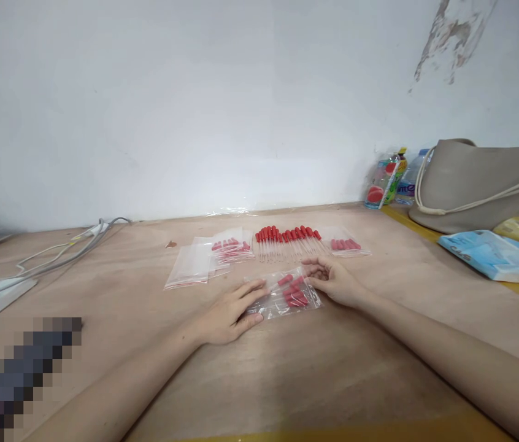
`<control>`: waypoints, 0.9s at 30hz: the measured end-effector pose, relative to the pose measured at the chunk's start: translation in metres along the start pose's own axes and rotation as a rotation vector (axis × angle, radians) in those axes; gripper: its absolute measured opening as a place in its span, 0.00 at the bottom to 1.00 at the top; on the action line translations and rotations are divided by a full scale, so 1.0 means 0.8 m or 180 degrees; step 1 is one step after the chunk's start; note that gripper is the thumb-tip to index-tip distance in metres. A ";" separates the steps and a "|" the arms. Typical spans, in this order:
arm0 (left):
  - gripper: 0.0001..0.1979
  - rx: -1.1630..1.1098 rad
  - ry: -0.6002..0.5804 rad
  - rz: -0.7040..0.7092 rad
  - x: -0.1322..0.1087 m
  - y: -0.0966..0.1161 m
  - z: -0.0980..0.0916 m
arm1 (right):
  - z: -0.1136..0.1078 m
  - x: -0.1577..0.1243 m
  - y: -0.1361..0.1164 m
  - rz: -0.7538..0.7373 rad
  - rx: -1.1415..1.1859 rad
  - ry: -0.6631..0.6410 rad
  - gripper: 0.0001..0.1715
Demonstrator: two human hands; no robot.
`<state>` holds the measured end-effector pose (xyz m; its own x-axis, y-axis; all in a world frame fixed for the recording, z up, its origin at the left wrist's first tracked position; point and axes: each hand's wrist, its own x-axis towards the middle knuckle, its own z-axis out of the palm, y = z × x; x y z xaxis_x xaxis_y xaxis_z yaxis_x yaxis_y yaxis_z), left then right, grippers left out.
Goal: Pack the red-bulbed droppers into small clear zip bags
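A clear zip bag (269, 302) lies flat in front of me, with several red-bulbed droppers (295, 291) inside. My left hand (229, 310) rests on the bag's left end, fingers spread and thumb apart. At the bag's upper right edge is my right hand (330, 281), its fingers loosely curled and apart from the thumb; I see nothing held in it. Just beyond the bag, a row of loose droppers (287, 236) lies with red bulbs pointing away. Filled bags (232, 247) are stacked left of the row, and another filled bag (346, 244) lies right of it.
Flat, pale bags (188, 265) lie on the wooden table (241, 380) at left. Cables (57, 261) run along the far left. A grey bag (480, 178), drink bottles (386, 181) and a blue packet (494, 255) stand or lie at right. A pixelated patch covers the lower left.
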<state>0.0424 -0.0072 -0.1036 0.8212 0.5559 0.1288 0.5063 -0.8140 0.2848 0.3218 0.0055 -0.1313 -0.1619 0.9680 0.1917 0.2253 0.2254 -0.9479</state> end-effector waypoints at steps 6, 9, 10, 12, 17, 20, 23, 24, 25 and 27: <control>0.24 0.0003 -0.0001 -0.0014 0.000 0.002 -0.001 | 0.013 0.002 0.002 -0.0150 -0.0068 0.0243 0.32; 0.23 -0.0028 0.0028 -0.0005 0.000 0.001 0.000 | 0.016 0.002 0.004 -0.0112 0.0074 -0.0009 0.33; 0.23 -0.0033 0.0028 -0.0001 0.000 0.001 0.000 | 0.015 0.002 0.004 -0.0101 0.0117 -0.0078 0.33; 0.24 -0.0040 0.0026 0.0005 0.000 0.000 0.001 | 0.011 0.004 0.006 -0.0069 0.0057 0.0052 0.32; 0.24 -0.0044 0.0039 0.0028 0.000 0.000 0.000 | -0.001 0.013 0.005 0.0113 -0.0927 0.0712 0.22; 0.24 -0.0041 0.0000 -0.0002 0.000 0.000 0.000 | 0.004 0.012 -0.002 0.0116 -0.0902 -0.0051 0.18; 0.24 -0.0073 0.0016 -0.0016 -0.001 0.000 0.002 | 0.014 0.005 -0.011 0.0107 -0.0443 -0.0283 0.16; 0.25 -0.0072 0.0086 -0.0017 -0.001 -0.001 0.003 | 0.017 0.003 -0.015 0.0153 -0.0213 -0.0294 0.16; 0.26 -0.0060 0.0189 -0.0022 -0.002 -0.001 0.004 | 0.018 0.001 -0.018 0.0223 0.0060 -0.0329 0.16; 0.29 -0.0011 0.0445 -0.0081 -0.002 -0.001 0.006 | 0.015 0.001 -0.026 0.0364 0.0616 -0.0359 0.17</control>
<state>0.0418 -0.0081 -0.1086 0.7634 0.5945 0.2527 0.5252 -0.7989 0.2930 0.3058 -0.0001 -0.1144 -0.2546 0.9651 0.0611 0.0619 0.0793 -0.9949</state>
